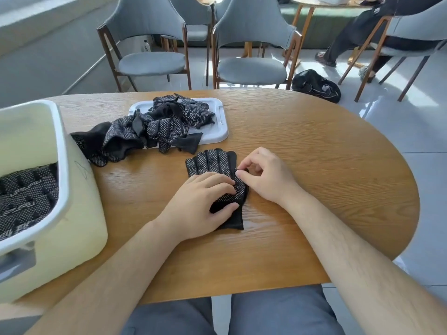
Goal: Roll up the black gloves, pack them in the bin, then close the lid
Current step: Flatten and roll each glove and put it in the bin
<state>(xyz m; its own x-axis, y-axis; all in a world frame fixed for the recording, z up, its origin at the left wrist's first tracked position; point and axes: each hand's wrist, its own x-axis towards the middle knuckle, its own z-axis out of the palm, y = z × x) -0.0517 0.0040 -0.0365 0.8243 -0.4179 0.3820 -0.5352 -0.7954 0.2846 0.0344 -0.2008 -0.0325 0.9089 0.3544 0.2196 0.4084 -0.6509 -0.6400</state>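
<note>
A black glove with white grip dots [212,162] lies flat on the wooden table [314,165], fingers pointing away from me. My left hand [200,204] lies across its palm and cuff, pressing it down with thumb and fingers. My right hand [263,175] pinches the glove's right edge between thumb and forefinger. A pile of more black gloves [150,129] sprawls over the white lid [217,131] beyond. The pale yellow bin [79,213] stands open at the left with gloves [26,197] inside.
Two grey chairs [249,52] stand across the table. A black bag [314,85] lies on the floor at the right, near a seated person's legs [358,37]. The table's front edge is right above my lap.
</note>
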